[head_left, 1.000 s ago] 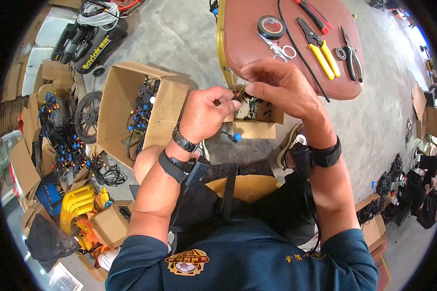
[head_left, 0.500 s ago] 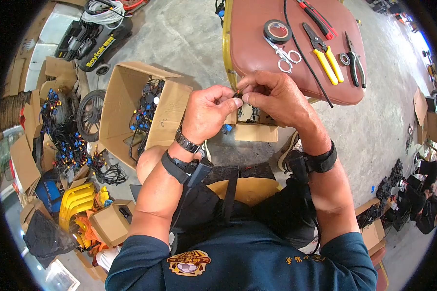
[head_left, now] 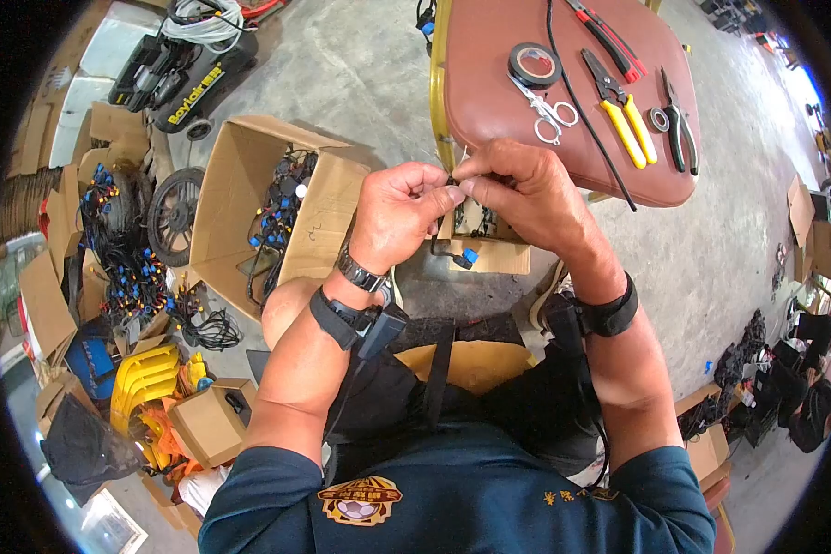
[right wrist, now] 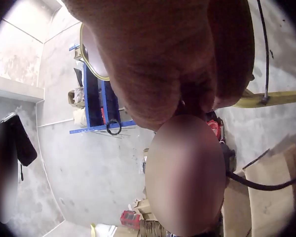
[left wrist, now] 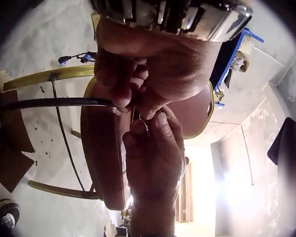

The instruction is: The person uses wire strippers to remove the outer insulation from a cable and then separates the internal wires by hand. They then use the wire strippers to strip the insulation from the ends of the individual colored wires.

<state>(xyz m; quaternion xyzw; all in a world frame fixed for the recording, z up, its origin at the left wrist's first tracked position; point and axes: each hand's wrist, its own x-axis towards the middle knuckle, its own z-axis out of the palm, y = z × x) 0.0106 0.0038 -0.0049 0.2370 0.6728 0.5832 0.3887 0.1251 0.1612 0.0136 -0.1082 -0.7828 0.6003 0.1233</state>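
My left hand [head_left: 390, 214] pinches the end of a black cable [left wrist: 59, 102], which runs out from the fingers in the left wrist view. A blue connector [head_left: 468, 258] hangs below the left hand on a black lead. Fingertips meeting the left ones, my right hand [head_left: 531, 196] pinches a thin wire [left wrist: 146, 126] at the cable's end. The joined fingers mostly hide that end. Beneath the hands in the head view is a small cardboard box [head_left: 494, 256] with dark small parts inside.
On the reddish-brown chair seat [head_left: 499, 120] lie black tape [head_left: 535, 66], folding scissors [head_left: 551, 118], yellow-handled wire strippers [head_left: 622, 115], black-handled pliers [head_left: 680, 129] and a red-black tool [head_left: 609, 42]. A large carton [head_left: 214, 208] of cables stands at left, near an air compressor [head_left: 189, 88].
My right hand has come down and left to the left fingertips, where a gap with thin wires showed before. The blue connector has swung about below. The view has shifted slightly.
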